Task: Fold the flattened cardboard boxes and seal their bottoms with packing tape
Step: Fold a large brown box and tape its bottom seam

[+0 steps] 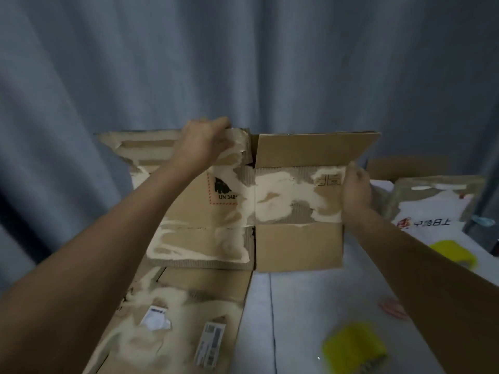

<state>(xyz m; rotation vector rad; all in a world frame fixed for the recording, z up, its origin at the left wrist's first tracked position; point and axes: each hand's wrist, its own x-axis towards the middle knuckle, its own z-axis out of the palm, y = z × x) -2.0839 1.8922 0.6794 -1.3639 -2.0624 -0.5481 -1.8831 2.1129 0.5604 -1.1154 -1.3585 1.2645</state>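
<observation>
Your two hands hold one upright cardboard box [251,201] on the pale table [297,306]: left hand [205,143] in a tight grip on a top flap, right hand [355,188] gripping its side edge. One flattened box [172,319] lies nearer you; a blue-grey curtain [243,63] hangs behind.

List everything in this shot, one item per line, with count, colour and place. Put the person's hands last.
cardboard box: one, brown with torn pale patches, held up at centre on the table, flaps still open.
flattened cardboard: one, brown with labels, lying near left.
yellow objects: two, blurred, one near right, one further right; I cannot tell what they are.
pink object: one, right of centre, partly behind the right arm.
printed bag: one, white and tan, far right.
table: one, grey-white.
curtain: one, blue-grey, behind.
left hand: gripping the box's upper flap.
right hand: holding the box's right edge.
</observation>
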